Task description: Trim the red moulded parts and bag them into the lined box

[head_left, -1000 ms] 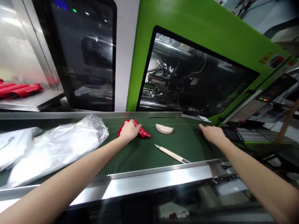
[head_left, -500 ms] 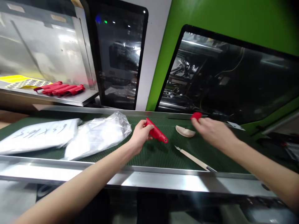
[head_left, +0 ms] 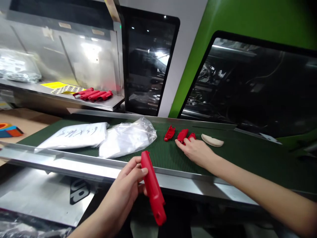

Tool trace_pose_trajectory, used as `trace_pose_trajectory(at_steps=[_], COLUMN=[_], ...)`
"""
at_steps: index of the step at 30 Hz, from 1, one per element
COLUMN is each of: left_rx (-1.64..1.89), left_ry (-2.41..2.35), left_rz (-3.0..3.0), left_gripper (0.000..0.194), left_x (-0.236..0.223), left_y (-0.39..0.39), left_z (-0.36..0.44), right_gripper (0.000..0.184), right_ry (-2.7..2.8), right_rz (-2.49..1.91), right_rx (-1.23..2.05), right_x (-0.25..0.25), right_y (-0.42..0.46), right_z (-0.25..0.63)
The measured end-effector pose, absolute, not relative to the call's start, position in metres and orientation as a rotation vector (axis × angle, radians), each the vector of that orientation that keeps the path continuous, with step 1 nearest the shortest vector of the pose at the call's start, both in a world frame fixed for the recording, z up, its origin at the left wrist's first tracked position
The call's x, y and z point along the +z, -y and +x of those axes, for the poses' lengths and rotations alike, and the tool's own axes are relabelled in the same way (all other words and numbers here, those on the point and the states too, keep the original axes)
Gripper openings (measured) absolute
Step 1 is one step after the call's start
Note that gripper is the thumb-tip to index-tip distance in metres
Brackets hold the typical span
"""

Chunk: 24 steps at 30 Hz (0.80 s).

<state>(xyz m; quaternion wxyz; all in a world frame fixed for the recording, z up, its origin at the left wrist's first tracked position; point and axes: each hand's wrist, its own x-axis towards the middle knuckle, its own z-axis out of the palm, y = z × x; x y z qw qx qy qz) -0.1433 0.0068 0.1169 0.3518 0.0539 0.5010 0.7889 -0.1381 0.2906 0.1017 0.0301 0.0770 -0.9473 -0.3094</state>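
My left hand (head_left: 126, 188) is closed round a long red plastic part (head_left: 153, 188), held off the belt near its front steel rail. My right hand (head_left: 195, 150) lies on the green conveyor belt (head_left: 247, 158) with its fingers over two small red parts (head_left: 185, 135); whether it grips them is unclear. Another red part (head_left: 169, 133) lies just left of them. A beige curved piece (head_left: 212, 141) rests on the belt to the right of my right hand.
Two plastic bags (head_left: 127, 138) (head_left: 73, 136) lie on the belt's left. Several red parts (head_left: 95, 95) and a yellow sticker sheet (head_left: 60, 87) sit on a steel shelf at the back left. A green machine with dark windows (head_left: 247, 82) stands behind.
My left hand has lifted the long red part off the belt and drawn it toward me. My right hand has moved left with its small red part to the other red parts. The view has swung left.
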Motion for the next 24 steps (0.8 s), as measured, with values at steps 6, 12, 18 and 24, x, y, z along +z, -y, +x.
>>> trace_pose_trajectory(at_steps=[6,12,18,24], left_rx=[1.981,2.004,1.913,1.917], left_ry=[-1.109,-1.035,-1.327,-1.336], left_rz=[-0.066,-0.066,0.031,-0.004], left_gripper=[0.018,0.013,0.023,0.029], left_x=[0.109,0.096,0.095,0.094], left_y=[0.007,0.004,0.003,0.012], left_z=[-0.123,-0.099,-0.077,-0.066], right_gripper=[0.025,0.028,0.028,0.042], right_ry=[3.011,2.882,2.418,2.519], right_rz=[-0.054,0.018,0.145,0.295], right_rx=[-0.589,-0.192,-0.074,0.638], right_x=[0.107,0.110,0.135,0.118], right_y=[-0.341,-0.367,-0.246,-0.164], right_z=[-0.073,-0.055,-0.021,-0.008])
